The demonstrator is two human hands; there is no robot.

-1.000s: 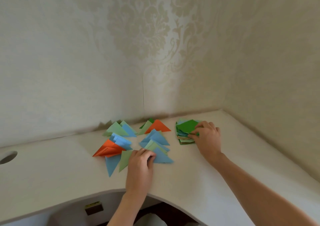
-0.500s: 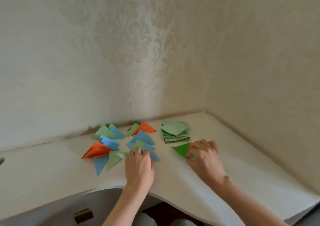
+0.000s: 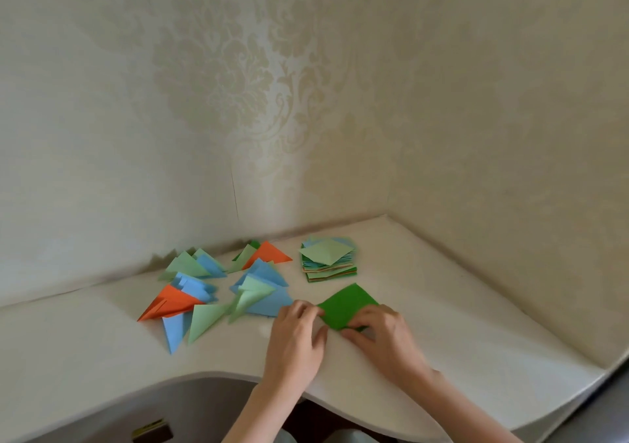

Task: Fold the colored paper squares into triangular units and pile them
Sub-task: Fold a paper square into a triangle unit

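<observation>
Green square (image 3: 345,305) of paper is sitting flat on the worktop (image 3: 459,333), turned like a diamond with one corner pointing at the person, which I'd guess is so the first fold can run corner to corner. Only one view here, the head camera looking down, so that's all I've got to go on.

Left hand (image 3: 296,335) has its fingertips pinching the left corner of the green square, thumb tucked near the lower edge, looks like it's there to pin the sheet so it doesn't skate around. Right hand (image 3: 383,332) has its fingers curled over the near right edge, gripping the corner closest to the body, probably about to lift it for the fold. No crease that I can see yet.

Just behind, near the wall, is the stack of unfolded squares (image 3: 328,260), pale green sheet on top, a bit skewed. Kept close to the right hand, so grabbing the next sheet is easy, I reckon.

Off to the left is the loose pile of finished triangles (image 3: 218,289), blue, light green and a couple of orange ones, overlapping messily rather than neatly stacked. It lies just beside the left hand, handy for dropping each done unit. Plenty of the stack remains, so I'd say there's a fair way to go.
</observation>
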